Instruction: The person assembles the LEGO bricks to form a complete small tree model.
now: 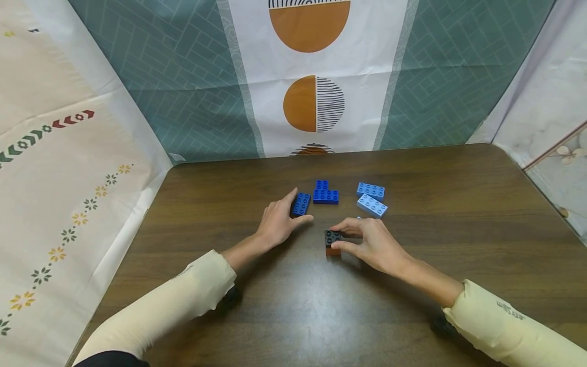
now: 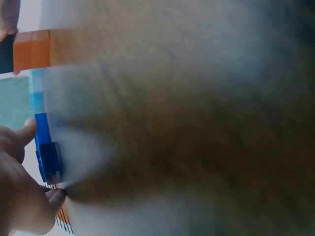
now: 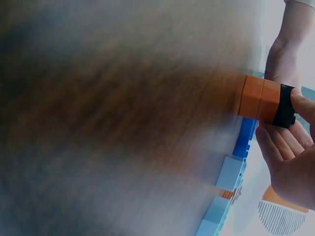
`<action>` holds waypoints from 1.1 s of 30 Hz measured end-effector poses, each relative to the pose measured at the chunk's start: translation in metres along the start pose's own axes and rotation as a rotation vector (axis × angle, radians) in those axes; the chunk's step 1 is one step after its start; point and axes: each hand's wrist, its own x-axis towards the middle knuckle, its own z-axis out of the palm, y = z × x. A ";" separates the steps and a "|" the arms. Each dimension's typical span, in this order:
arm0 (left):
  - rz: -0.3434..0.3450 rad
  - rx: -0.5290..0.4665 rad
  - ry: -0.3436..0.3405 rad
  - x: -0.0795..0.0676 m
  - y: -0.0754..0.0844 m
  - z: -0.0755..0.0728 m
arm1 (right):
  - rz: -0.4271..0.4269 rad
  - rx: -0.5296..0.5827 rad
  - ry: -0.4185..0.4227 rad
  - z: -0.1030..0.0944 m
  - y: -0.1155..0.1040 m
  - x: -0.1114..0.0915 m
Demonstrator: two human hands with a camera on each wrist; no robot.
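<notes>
My right hand (image 1: pixel 377 244) pinches a black brick (image 1: pixel 332 236) at the top of a small stack between thumb and fingers. Beneath it, two orange bricks (image 3: pixel 259 100) stand at the tabletop in the right wrist view. My left hand (image 1: pixel 277 222) reaches around a dark blue brick (image 1: pixel 301 204), its index finger extended along the far left side and its thumb stretched out at the near end. In the left wrist view, dark blue bricks (image 2: pixel 47 157) show between that thumb and the fingers.
Beyond the hands sits an L-shaped group of dark blue bricks (image 1: pixel 326 197). Right of it lie a medium blue brick (image 1: pixel 370 191) and a light blue brick (image 1: pixel 372 205). Another light blue piece peeks out behind my right hand. The wooden table (image 1: pixel 206 193) ends at a patterned cloth (image 1: pixel 197 102).
</notes>
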 end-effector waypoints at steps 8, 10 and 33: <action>-0.011 0.063 0.050 0.003 0.002 0.007 | 0.005 -0.010 0.001 0.000 0.000 -0.001; -0.011 0.061 0.057 0.004 0.002 0.007 | 0.009 -0.009 0.001 0.000 0.001 -0.001; 0.169 -0.141 0.062 -0.023 -0.009 -0.021 | 0.032 0.002 -0.006 0.000 0.000 0.001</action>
